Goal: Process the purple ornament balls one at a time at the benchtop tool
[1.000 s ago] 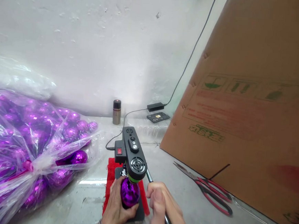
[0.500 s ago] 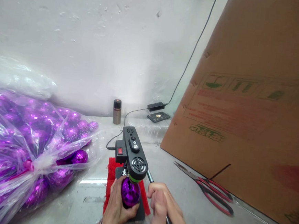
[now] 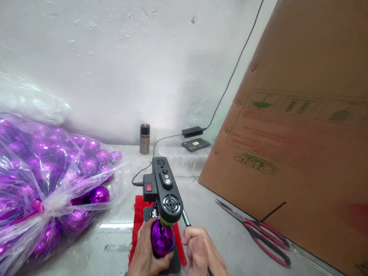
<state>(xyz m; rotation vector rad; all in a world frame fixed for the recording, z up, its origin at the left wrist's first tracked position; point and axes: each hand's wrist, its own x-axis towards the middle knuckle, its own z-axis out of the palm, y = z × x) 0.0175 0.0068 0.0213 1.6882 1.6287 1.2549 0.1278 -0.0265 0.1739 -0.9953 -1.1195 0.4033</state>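
A shiny purple ball ornament [image 3: 162, 239] sits under the front end of a black bench machine [image 3: 168, 188] with a red switch and a green ring. My left hand [image 3: 147, 254] is closed around the ball's left and near sides, and a metal bracelet shows at the wrist. Wrapped around the machine's lever [image 3: 186, 219], a metal rod with a black grip, is my right hand [image 3: 205, 254]. Beneath the machine's dark base lies a red cloth [image 3: 136, 232]. The top of the ball is hidden by the machine head.
A clear plastic bag [image 3: 54, 204] of purple balls fills the left. Red-and-black scissors [image 3: 259, 235] lie on the right beside a large cardboard box [image 3: 286, 133]. At the back stand a small bottle [image 3: 145, 139], a power adapter [image 3: 192, 132] and a phone [image 3: 196, 145].
The whole view has shifted very slightly. Both hands keep their holds on the ball ornament and the lever, with no clear movement of either.
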